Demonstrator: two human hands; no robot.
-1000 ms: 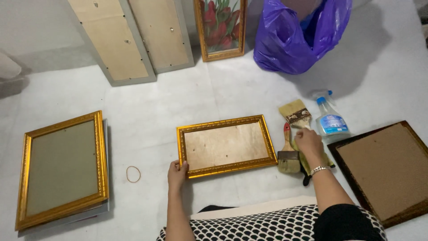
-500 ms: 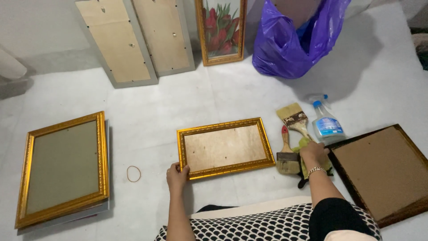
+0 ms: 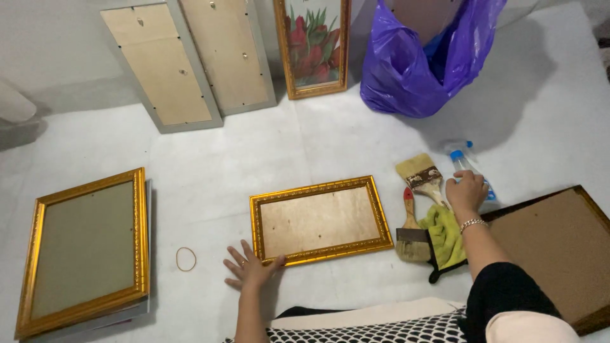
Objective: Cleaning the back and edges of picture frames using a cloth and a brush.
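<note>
A small gold frame (image 3: 319, 220) lies face down on the white floor in front of me, its brown backing up. My left hand (image 3: 250, 269) rests flat beside its near left corner, fingers spread, fingertips touching the frame's edge. My right hand (image 3: 465, 191) is curled around the lower body of a clear spray bottle (image 3: 459, 154) with a blue collar, to the right of the frame. Just left of that hand lie two paintbrushes, a pale one (image 3: 420, 174) and a red-handled one (image 3: 410, 230), with a yellow-green cloth (image 3: 444, 235) beside them.
A larger gold frame (image 3: 86, 249) lies at the left, a rubber band (image 3: 186, 258) near it. A dark brown frame (image 3: 559, 238) lies face down at the right. Two grey-framed backings (image 3: 184, 60), a tulip picture (image 3: 313, 46) and a purple plastic bag (image 3: 422, 60) stand at the back.
My right hand has moved from the brushes and cloth up to the spray bottle and closed around it. My left hand has stayed at the frame's corner.
</note>
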